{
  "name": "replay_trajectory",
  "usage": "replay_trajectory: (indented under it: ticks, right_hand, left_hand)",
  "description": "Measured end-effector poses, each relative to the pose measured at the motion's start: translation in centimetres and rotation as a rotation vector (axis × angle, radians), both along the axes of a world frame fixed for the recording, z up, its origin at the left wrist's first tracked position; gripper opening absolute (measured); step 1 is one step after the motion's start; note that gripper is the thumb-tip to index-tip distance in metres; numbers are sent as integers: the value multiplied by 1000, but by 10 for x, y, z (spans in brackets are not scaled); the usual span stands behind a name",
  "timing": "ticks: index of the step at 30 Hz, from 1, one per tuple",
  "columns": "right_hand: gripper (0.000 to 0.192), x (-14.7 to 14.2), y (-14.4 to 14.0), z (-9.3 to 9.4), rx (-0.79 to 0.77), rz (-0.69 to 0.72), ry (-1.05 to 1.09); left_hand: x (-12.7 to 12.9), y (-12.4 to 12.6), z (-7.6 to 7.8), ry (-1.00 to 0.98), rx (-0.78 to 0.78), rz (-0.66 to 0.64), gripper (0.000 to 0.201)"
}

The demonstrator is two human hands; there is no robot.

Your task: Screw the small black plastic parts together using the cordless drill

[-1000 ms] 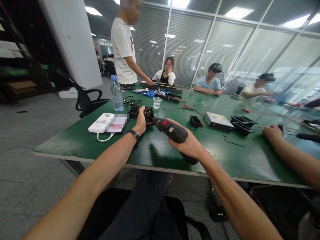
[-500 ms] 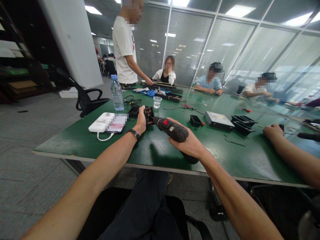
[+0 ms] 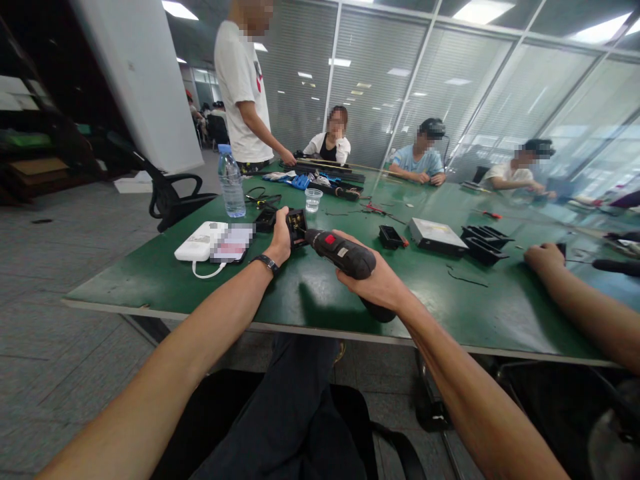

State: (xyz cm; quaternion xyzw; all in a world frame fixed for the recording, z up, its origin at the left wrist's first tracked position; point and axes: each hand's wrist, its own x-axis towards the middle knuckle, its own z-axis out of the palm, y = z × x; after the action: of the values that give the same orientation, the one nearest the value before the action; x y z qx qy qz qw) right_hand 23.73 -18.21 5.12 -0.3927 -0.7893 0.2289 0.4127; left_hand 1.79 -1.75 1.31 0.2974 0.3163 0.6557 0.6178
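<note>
Head view: the right hand (image 3: 383, 283) grips a cordless screwdriver (image 3: 343, 252) whose long axis points forward-left into the small black part (image 3: 297, 227) clasped by the left hand (image 3: 281, 241).

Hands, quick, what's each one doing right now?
Left hand: closed, holding the small black part.
Right hand: closed around the electric screwdriver.
</note>
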Motion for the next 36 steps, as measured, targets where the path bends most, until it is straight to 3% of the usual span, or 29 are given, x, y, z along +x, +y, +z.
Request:
replay_trajectory:
  ticks: [36]
  right_hand:
    - [91,-1,0,0,-4,-9,-15]
  left_hand:
    - [0,3,-1,11,-11,3,50]
